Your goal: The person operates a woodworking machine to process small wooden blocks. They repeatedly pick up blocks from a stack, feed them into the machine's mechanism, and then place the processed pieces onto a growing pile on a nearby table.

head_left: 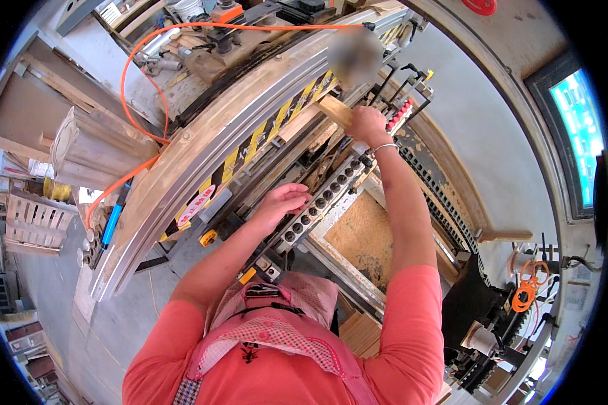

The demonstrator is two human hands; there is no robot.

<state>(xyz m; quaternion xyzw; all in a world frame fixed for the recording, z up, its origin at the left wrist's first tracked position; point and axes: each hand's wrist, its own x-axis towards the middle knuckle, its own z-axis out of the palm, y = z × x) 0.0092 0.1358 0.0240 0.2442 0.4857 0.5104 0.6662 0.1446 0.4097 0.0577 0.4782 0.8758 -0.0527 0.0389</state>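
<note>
The right hand [366,125] grips the end of a wood strip [311,116] lying along the machine's striped rail [263,135], while the left hand [282,201], fingers loosely curled and holding nothing, rests by the drill row [321,199]; best keep that strip flush to the rail and fingers off the bits.

A pale wooden block [336,110] meets a yellow-and-black striped rail [277,121], an orange hose [142,64] loops above, and the sleeves [412,324] are coral pink.

Looks steeply down from the head, close over both forearms and a woodworking machine [263,145]; fisheye-bent edges.
</note>
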